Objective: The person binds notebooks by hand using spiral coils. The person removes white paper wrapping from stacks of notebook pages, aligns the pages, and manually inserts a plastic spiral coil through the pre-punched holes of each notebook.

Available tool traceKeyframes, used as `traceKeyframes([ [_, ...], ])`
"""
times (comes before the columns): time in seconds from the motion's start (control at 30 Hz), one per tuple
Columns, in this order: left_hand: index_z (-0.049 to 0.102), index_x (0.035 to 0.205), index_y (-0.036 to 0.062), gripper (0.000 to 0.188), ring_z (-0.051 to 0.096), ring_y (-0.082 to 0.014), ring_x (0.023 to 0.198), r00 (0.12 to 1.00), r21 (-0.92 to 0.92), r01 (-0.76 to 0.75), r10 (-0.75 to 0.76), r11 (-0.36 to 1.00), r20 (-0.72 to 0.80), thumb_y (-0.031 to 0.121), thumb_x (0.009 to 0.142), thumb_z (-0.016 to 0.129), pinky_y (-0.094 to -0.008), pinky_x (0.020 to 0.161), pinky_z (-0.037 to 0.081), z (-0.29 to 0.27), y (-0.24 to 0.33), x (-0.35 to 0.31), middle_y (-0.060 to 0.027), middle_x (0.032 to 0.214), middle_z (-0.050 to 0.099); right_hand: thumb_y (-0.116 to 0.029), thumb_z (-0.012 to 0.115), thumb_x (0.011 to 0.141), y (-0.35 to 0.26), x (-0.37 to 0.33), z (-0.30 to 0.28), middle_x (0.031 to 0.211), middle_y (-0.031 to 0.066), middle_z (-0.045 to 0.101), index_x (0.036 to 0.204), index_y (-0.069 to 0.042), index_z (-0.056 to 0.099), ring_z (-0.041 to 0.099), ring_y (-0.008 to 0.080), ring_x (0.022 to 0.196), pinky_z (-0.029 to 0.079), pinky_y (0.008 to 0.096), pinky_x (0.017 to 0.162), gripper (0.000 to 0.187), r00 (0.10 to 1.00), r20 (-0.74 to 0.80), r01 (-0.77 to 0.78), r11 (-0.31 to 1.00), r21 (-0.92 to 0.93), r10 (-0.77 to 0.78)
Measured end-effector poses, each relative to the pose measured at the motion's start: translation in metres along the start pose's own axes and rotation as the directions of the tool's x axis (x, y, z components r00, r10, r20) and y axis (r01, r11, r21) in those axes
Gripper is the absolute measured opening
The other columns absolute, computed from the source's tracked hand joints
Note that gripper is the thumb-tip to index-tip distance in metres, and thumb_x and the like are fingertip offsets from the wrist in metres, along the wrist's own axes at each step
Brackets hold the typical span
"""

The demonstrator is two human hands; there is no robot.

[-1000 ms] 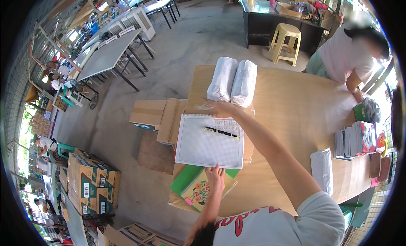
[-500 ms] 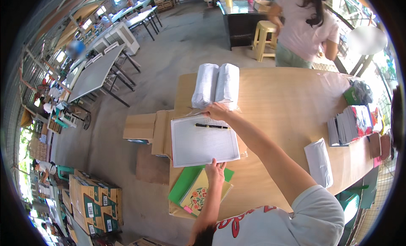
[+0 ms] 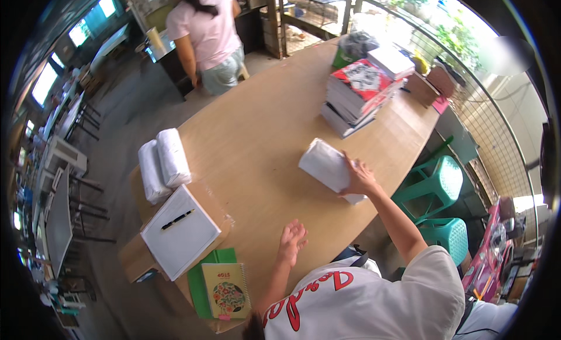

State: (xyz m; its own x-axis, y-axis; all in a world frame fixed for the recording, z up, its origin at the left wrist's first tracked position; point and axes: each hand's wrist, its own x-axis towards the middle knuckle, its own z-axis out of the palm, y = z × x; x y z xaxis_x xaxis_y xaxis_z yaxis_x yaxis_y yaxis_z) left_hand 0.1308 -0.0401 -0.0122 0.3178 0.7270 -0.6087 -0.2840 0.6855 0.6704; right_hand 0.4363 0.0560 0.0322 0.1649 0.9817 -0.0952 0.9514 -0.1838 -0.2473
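A white wrapped packet (image 3: pixel 327 166) lies on the tan-topped table, toward its right edge. My right hand (image 3: pixel 361 177) spans the packet's near end and grips it. My left hand (image 3: pixel 292 240) hovers over the near edge of the table, palm turned up and fingers apart, holding nothing. Left of it lies a white gridded sheet or pad (image 3: pixel 181 233) with a black pen (image 3: pixel 177 219) on top. A floral spiral notebook (image 3: pixel 225 290) rests on a green folder (image 3: pixel 201 287) close by.
Two white wrapped bundles (image 3: pixel 165 164) lie beyond the gridded sheet. A stack of books (image 3: pixel 356 91) stands at the far right, near a dark plastic bag (image 3: pixel 357 45). Green stools (image 3: pixel 438 179) stand by the right edge. A person in pink (image 3: pixel 204 36) stands beyond the table.
My view has turned to the right. My right hand has left the top of the gridded sheet and is now on the white packet. My left hand has let go of the sheet's near edge.
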Motion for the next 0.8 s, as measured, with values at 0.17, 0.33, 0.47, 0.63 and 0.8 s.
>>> traceKeyframes([
  [0.17, 0.044, 0.138, 0.0038, 0.061, 0.057, -0.0227, 0.109, 0.699, 0.611, -0.563, 0.715, 0.556, -0.007, 0.031, 0.091, 0.071, -0.0364, 0.088, 0.048, 0.084, 0.011, 0.130, -0.0138, 0.130, 0.052, -0.045, 0.092, 0.044, 0.048, 0.017, 0.004, 0.125, 0.0248, 0.055, 0.156, -0.024, 0.023, 0.054, 0.0461, 0.116, 0.046, 0.0596, 0.092, 0.133, 0.991, 0.093, 0.074, 0.965, 0.251, -0.100],
  [0.33, 0.067, 0.090, -0.0013, 0.031, 0.059, -0.0185, 0.073, 0.493, 0.708, -0.625, 0.869, 0.329, 0.032, 0.026, 0.083, 0.081, -0.0338, 0.067, 0.048, 0.121, 0.036, 0.211, -0.0091, 0.081, 0.064, -0.041, 0.091, 0.046, 0.079, -0.004, -0.027, 0.120, 0.0193, 0.057, 0.149, -0.027, 0.035, 0.057, 0.0405, 0.113, 0.048, 0.0535, 0.091, 0.118, 0.964, 0.079, 0.243, 0.960, 0.141, -0.255],
  [0.47, 0.066, 0.081, 0.0001, 0.031, 0.057, -0.0196, 0.066, 0.560, 0.684, -0.565, 0.823, 0.462, -0.094, 0.020, 0.073, 0.088, -0.0340, 0.063, 0.048, 0.224, -0.003, 0.218, -0.0069, 0.071, 0.062, -0.038, 0.090, 0.049, 0.180, -0.010, -0.063, 0.120, 0.0200, 0.056, 0.149, -0.026, 0.034, 0.057, 0.0407, 0.113, 0.048, 0.0533, 0.090, 0.115, 0.971, 0.120, 0.189, 0.972, 0.142, -0.206],
  [0.63, 0.063, 0.079, 0.0035, 0.025, 0.062, -0.0305, 0.078, 0.333, 0.762, -0.615, 0.943, 0.203, 0.017, 0.014, 0.073, 0.085, -0.0403, 0.068, 0.049, 0.358, -0.011, 0.251, -0.0104, 0.084, 0.065, -0.040, 0.091, 0.050, 0.276, 0.016, -0.096, 0.116, 0.0239, 0.058, 0.149, -0.023, 0.033, 0.058, 0.0415, 0.112, 0.049, 0.0541, 0.089, 0.116, 0.985, 0.140, 0.083, 0.989, 0.126, -0.100],
  [0.8, 0.063, 0.091, 0.0039, 0.021, 0.062, -0.0343, 0.092, 0.358, 0.773, -0.634, 0.881, -0.012, 0.308, 0.016, 0.082, 0.078, -0.0421, 0.081, 0.050, 0.424, -0.010, 0.287, -0.0129, 0.097, 0.066, -0.044, 0.090, 0.049, 0.333, 0.052, -0.107, 0.116, 0.0275, 0.057, 0.151, -0.016, 0.029, 0.059, 0.0447, 0.111, 0.050, 0.0551, 0.089, 0.122, 0.989, 0.136, -0.085, 0.964, 0.251, 0.052],
])
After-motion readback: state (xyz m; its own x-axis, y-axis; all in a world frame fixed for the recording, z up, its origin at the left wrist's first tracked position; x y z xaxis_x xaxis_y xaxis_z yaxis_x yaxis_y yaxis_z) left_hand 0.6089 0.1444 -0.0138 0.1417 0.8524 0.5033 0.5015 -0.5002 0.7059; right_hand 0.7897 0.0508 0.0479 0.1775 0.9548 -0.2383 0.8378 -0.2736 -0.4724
